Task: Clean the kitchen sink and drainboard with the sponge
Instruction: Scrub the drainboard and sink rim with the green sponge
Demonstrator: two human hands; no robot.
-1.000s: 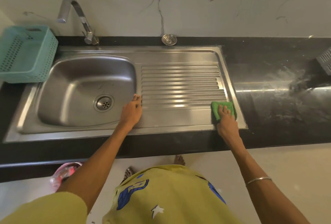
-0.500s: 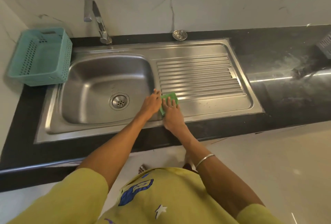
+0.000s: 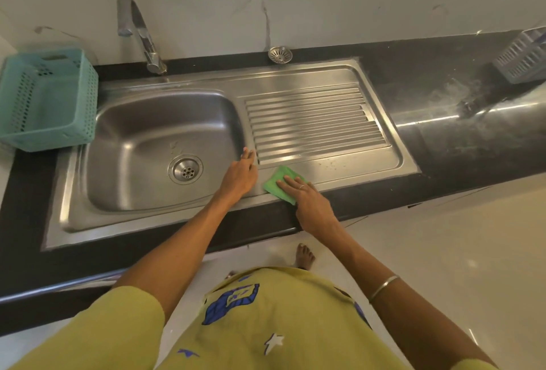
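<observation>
A steel sink (image 3: 133, 145) with a round drain (image 3: 185, 169) sits left of its ribbed drainboard (image 3: 313, 124). A green sponge (image 3: 279, 182) lies flat on the drainboard's smooth front strip. My right hand (image 3: 307, 201) presses down on the sponge with flat fingers. My left hand (image 3: 240, 176) rests on the rim between basin and drainboard, fingers spread, holding nothing.
A teal perforated basket (image 3: 47, 97) stands on the black counter at the left. A curved tap (image 3: 139, 32) rises behind the basin, and a loose metal strainer (image 3: 279, 54) lies behind the drainboard. A grey basket (image 3: 523, 56) sits at the far right, near white smears on the counter (image 3: 455, 94).
My right hand swept the sponge from the drainboard's right front corner to its left end, and has now slid it slightly right again. My left hand stayed on the rim.
</observation>
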